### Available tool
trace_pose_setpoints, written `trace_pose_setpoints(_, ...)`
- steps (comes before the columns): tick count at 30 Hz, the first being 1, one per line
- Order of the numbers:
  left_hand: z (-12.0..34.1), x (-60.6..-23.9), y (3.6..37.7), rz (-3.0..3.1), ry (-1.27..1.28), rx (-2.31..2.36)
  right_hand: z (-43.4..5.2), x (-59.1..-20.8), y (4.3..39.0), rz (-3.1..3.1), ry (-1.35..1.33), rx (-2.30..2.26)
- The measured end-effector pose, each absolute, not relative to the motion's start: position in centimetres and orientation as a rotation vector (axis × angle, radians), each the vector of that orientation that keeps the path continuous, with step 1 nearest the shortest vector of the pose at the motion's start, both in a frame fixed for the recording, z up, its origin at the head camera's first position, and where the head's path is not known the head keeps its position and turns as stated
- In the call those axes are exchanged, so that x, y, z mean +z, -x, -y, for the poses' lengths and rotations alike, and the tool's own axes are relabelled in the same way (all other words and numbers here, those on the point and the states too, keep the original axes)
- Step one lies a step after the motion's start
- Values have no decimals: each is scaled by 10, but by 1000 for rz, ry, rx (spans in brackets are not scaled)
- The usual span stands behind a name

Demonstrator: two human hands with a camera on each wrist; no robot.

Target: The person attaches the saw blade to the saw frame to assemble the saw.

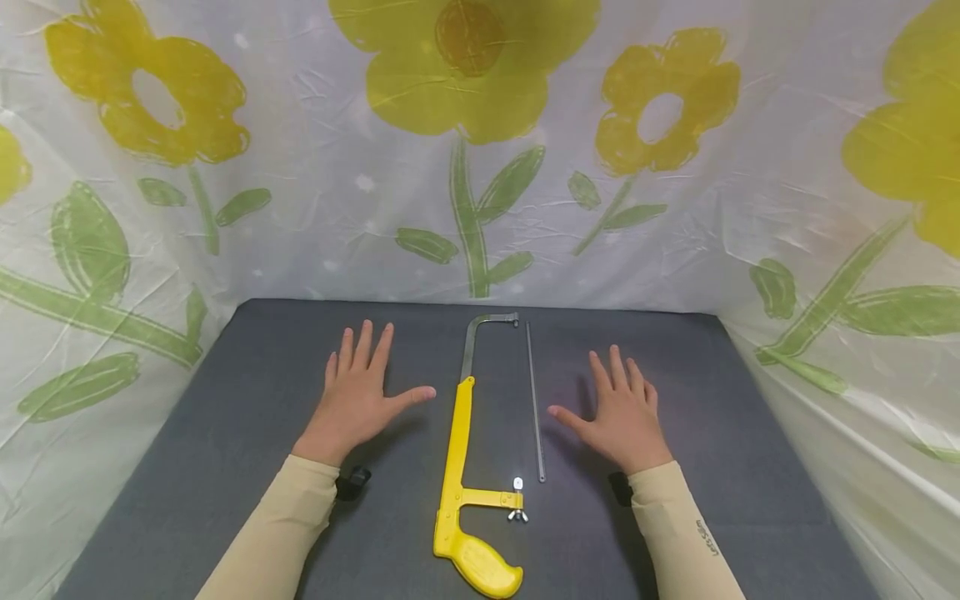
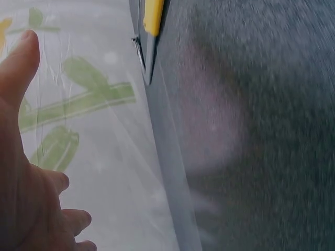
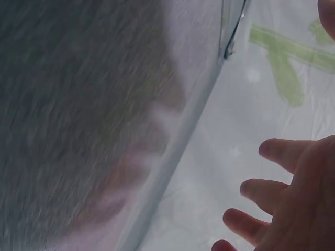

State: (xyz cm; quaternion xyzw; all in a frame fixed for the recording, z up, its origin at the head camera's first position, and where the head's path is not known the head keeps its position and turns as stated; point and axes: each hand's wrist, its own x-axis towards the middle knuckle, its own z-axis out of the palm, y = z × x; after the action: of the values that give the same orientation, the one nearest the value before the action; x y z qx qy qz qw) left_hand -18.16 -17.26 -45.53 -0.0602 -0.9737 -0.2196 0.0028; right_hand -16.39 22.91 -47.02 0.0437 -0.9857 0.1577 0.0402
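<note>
A hacksaw frame with a yellow grip and grey metal front bow lies on the dark table between the hands, its handle toward me. Just right of it lies a thin grey hacksaw blade, detached from the frame. A wing nut shows at the frame's near arm. My left hand is held over the table left of the frame, fingers spread, holding nothing. To the right of the blade, my right hand is likewise spread with nothing in it. The left wrist view catches the frame's yellow part at the top.
The dark grey table ends at a far edge against a white curtain printed with yellow flowers. The curtain also hangs along both sides. Beige sleeves cover both forearms, and dark straps are at the wrists.
</note>
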Motion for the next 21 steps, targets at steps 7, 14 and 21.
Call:
trace_pose_setpoints(7,161,-459,180,3041,229,-718,-212,-472,162,3030,-172,502)
trace_pose_setpoints(14,146,-464,177,3043,278,-706,-191,-473,161,3038,-213,516)
trace_pose_setpoints(21,128,-463,171,3027,342,-748,-172,-474,162,3102,-263,536)
